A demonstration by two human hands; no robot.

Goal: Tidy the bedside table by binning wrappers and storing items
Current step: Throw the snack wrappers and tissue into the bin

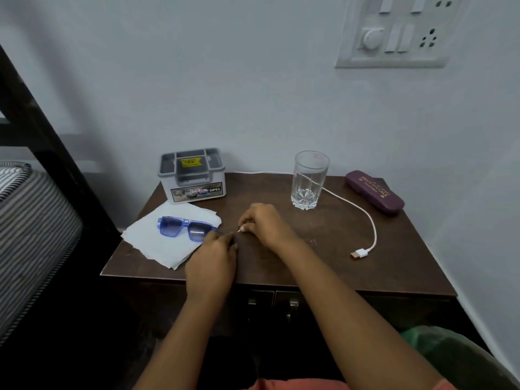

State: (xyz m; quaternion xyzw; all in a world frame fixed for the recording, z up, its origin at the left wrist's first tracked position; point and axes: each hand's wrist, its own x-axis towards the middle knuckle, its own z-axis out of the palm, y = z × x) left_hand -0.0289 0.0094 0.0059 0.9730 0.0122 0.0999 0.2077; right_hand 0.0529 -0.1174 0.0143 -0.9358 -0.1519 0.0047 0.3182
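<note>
Blue plastic sunglasses [185, 227] are laid crosswise beside the nearer left hand [211, 263], whose grip is indiscernible, while a small white scrap [241, 229] is pinched by the right hand [267, 223].

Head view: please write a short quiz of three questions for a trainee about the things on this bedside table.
1. True or false: the sunglasses lie on the paper.
2. Which thing is nearest the glass? A) cable B) box C) case
3. Fill in: the case is ___ (open or shut).
Key: 1 true; 2 A; 3 shut.
</note>
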